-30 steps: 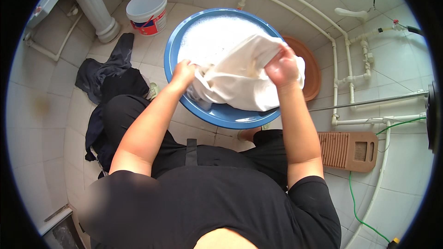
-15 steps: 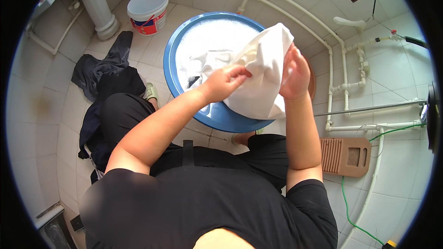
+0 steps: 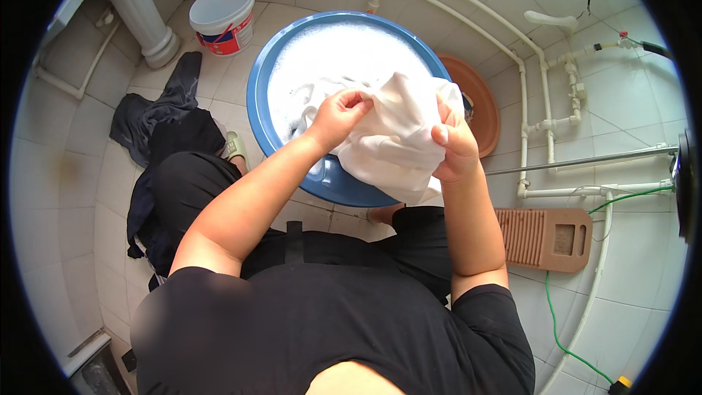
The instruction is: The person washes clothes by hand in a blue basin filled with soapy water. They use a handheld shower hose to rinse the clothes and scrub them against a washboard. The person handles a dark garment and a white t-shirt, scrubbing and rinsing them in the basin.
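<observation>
A white cloth garment [image 3: 398,139] is bunched between my hands over the near right side of a blue basin [image 3: 257,77]. White suds [image 3: 358,51] fill the basin, and part of the cloth trails into them. My left hand [image 3: 339,117] pinches a fold of the garment at its left side. On the other side my right hand [image 3: 456,143] grips the garment, its thumb bent over the front and some fingers hidden by the fabric. The garment's exact kind cannot be made out.
A brown basin [image 3: 486,113] sits behind the blue one at the right. A brown washboard [image 3: 545,240] lies by my right arm, near white wall pipes [image 3: 523,124]. Dark clothes [image 3: 157,128] lie on the floor at left. A white bucket [image 3: 223,18] stands at the back left.
The cloth has come down from a raised, spread position and is more bunched. My right hand has lowered and curled round it; my left hand has shifted slightly left and up.
</observation>
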